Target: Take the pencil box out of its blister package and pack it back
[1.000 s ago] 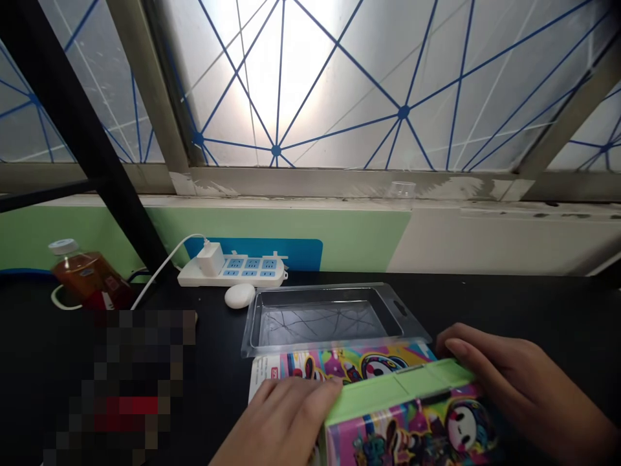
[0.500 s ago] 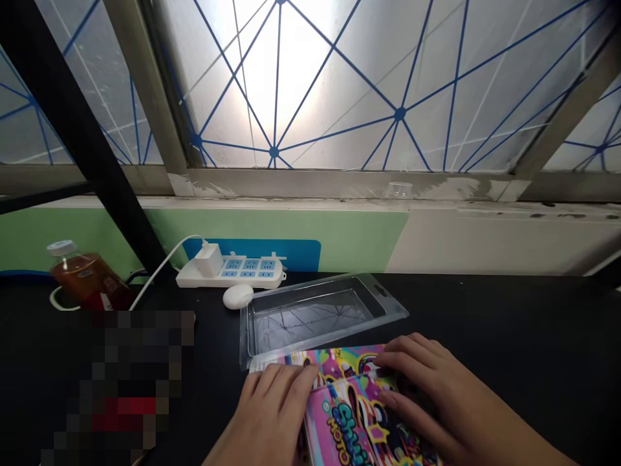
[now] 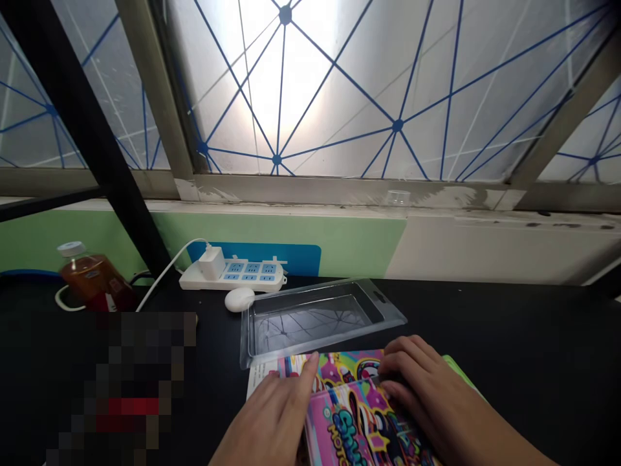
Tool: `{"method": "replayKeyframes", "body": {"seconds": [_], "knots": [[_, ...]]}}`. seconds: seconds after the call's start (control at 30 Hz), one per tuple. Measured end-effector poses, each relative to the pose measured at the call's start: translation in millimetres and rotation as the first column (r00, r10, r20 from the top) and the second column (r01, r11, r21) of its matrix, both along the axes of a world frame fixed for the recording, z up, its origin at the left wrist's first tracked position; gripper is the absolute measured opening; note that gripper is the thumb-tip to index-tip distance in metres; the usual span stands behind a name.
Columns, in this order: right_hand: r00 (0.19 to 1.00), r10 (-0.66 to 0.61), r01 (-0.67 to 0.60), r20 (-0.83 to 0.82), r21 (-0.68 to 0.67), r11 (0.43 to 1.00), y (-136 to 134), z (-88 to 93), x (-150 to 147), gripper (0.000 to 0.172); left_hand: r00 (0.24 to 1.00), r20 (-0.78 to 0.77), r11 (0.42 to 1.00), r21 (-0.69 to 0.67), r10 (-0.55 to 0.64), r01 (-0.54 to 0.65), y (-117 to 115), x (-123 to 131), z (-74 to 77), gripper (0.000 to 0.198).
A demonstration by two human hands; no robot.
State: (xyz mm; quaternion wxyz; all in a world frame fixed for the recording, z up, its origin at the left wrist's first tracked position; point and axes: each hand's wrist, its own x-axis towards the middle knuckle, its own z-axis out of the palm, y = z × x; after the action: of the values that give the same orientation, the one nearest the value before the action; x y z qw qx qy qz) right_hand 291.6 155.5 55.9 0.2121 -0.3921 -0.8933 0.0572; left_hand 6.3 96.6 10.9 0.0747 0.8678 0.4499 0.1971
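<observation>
A pink cartoon-printed box (image 3: 361, 421) sits tilted at the bottom centre of the frame, overlapping a printed card (image 3: 330, 366). The right hand (image 3: 431, 401) lies across the box's far edge, fingers (image 3: 402, 362) pressed together and curled. The left hand (image 3: 272, 421) sits beside it, fingers (image 3: 303, 382) spread, tips on the card. Just above, a clear plastic blister tray (image 3: 310, 323) lies on the black counter (image 3: 509, 323), near a white computer mouse (image 3: 239, 299) and a white power strip (image 3: 233, 276). Further left stands a bottle of amber liquid (image 3: 92, 278).

At seven o'clock, a pixelated patch (image 3: 121, 382) blurs part of the worktop (image 3: 509, 323); you can't tell what lies there. At six, the printed box (image 3: 349, 421) runs off the bottom edge, partly covered by your left hand (image 3: 272, 421) and right hand (image 3: 427, 395) — its lettering is cut off.
</observation>
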Motion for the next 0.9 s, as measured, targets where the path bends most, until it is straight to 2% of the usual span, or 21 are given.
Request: {"method": "replayKeyframes", "body": {"seconds": [0.17, 0.37, 0.5, 0.7, 0.9], "knots": [[0.999, 0.023, -0.024, 0.030, 0.053, 0.998, 3.7, 4.6, -0.2, 0.032, 1.000, 0.017, 1.000, -0.020, -0.001, 0.001, -0.3, 1.5, 2.4, 0.122], [1.000, 0.011, -0.011, 0.007, 0.058, 0.998, 3.6, 0.6, 2.8, 0.027, 0.999, 0.032, 0.998, 0.060, 0.006, -0.008, 0.5, 1.0, 1.7, 0.106], [1.000, 0.025, -0.023, -0.016, 0.078, 0.997, 2.2, -3.4, 6.1, 0.021, 1.000, 0.028, 0.996, 0.085, -0.006, 0.004, 0.0, 2.6, 3.5, 0.102], [1.000, -0.008, 0.011, -0.030, 0.095, 0.995, 0.6, -9.9, 9.1, 0.027, 0.990, 0.078, 0.990, 0.070, 0.117, -0.122, -10.9, 9.3, 5.3, 0.105], [0.997, -0.074, 0.079, -0.027, 0.212, 0.974, -2.1, -9.3, 5.2, 0.026, 0.982, 0.141, 0.991, 0.020, 0.126, -0.130, -13.3, 10.9, 3.1, 0.101]]}}
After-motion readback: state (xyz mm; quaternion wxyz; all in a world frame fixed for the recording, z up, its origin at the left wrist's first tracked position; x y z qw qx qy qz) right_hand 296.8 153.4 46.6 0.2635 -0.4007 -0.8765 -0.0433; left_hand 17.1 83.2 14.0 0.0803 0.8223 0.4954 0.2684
